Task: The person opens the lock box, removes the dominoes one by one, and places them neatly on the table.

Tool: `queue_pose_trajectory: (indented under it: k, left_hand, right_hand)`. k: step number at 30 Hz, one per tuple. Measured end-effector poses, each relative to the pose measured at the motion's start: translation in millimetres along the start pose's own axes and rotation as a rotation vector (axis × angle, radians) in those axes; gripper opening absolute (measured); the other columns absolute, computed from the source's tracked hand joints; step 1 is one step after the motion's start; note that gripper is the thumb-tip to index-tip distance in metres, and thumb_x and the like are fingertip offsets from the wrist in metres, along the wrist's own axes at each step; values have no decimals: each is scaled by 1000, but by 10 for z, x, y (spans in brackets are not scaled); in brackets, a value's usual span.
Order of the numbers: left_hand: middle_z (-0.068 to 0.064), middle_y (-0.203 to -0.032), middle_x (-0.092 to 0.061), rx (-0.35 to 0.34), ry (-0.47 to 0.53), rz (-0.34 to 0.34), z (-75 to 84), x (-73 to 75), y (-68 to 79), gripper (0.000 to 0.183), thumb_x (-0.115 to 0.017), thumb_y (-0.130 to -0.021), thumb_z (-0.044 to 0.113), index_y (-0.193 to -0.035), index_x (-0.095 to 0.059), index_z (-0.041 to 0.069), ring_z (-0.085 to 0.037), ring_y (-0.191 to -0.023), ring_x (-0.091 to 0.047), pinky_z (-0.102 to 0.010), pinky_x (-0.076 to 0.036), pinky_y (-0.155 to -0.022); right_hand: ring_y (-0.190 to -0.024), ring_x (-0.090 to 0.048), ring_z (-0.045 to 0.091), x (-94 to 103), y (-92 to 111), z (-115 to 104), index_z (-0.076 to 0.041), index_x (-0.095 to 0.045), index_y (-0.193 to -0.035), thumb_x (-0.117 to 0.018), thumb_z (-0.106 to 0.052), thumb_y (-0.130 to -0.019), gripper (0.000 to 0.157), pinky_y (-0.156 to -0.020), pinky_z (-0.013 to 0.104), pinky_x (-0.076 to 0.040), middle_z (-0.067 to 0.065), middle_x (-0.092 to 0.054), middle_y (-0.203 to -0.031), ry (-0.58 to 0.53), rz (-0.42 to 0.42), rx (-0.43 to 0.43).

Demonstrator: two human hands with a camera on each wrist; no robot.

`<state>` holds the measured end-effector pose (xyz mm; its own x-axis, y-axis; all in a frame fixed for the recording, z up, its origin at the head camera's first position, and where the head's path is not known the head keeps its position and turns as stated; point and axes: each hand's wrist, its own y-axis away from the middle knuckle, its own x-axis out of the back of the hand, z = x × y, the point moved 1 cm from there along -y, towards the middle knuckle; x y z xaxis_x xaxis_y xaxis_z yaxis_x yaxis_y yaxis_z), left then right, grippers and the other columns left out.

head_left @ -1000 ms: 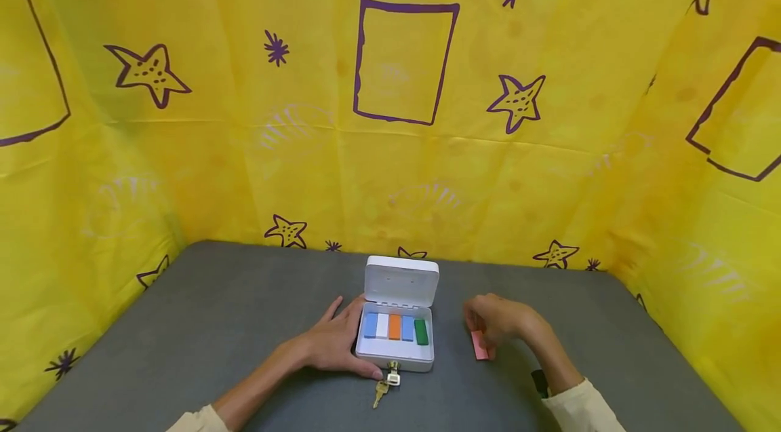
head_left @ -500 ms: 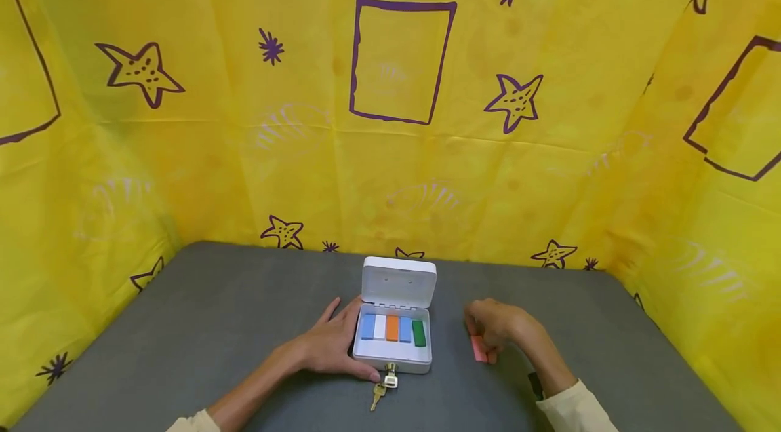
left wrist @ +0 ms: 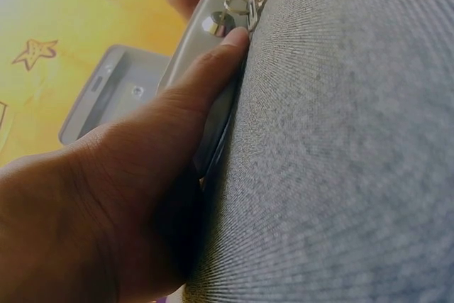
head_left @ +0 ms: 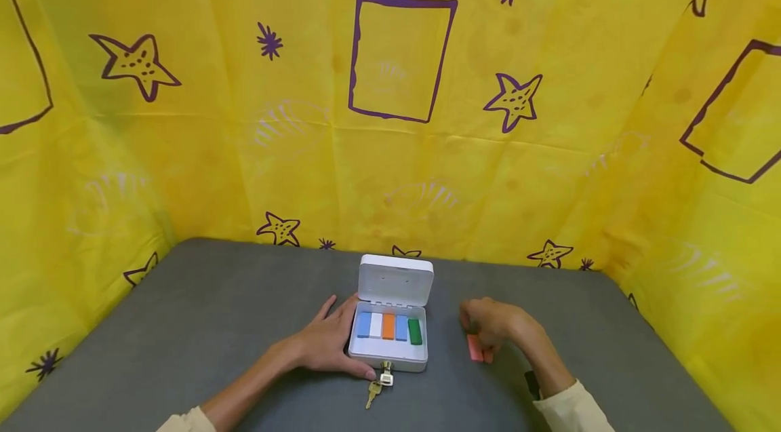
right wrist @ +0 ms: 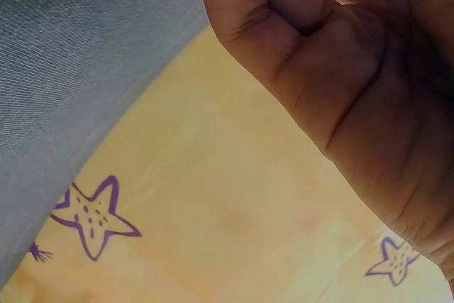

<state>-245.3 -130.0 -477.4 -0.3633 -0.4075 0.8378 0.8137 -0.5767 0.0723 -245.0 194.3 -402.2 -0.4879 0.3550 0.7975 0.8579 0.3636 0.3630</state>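
A small white cash box point(head_left: 388, 363) stands on the table with its lid point(head_left: 395, 282) raised. Several coloured blocks lie in it: light blue, white, an orange block point(head_left: 388, 326), and a green block point(head_left: 415, 331) slightly apart at the right. My left hand point(head_left: 329, 344) rests against the box's left side, fingers spread and thumb along its front. In the left wrist view, the thumb tip lies just under the lock point(left wrist: 218, 24). To the right of the box, my right hand point(head_left: 495, 325) pinches a pink block point(head_left: 474, 348) at the table top, curled fingers hiding part of it.
A key point(head_left: 373, 393) hangs from the lock at the front of the box, its tip near the table. The grey table point(head_left: 256, 283) is enclosed by a yellow cloth backdrop point(head_left: 390, 167) with purple drawings. A dark band point(head_left: 532, 384) shows by the right wrist.
The right hand stays by the pink block, its fingers shifting slightly over it. The left hand keeps its place on the box. The head view drifts a little.
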Motion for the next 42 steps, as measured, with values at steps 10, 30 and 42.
queue_pose_trajectory:
  k: [10,30,42]
  left_hand:
    - [-26,-172,-20,20,5,-2,8,42,28,132,-80,-76,73,-163,-11,2,-41,-160,-27,-67,1,-130]
    - [-25,-173,-19,18,19,-7,-39,2,16,134,-77,-76,76,-164,-9,2,-41,-160,-26,-66,3,-130]
    - [-25,-172,-20,-5,-10,0,-5,3,6,132,-79,-77,73,-163,-10,1,-41,-160,-26,-68,-1,-129]
  right_hand:
    - [-69,-54,12,55,37,-326,-4,-64,-93,-77,-2,-89,14,-62,28,-49,1,-63,-80,189,252,261]
    - [-87,-55,21,-537,-260,-636,-2,-73,-124,-79,-20,-93,36,-74,41,-50,11,-69,-106,121,272,48]
    - [-85,-54,23,-606,-273,-659,0,-70,-121,-79,-16,-92,34,-72,39,-48,9,-64,-98,143,315,-33]
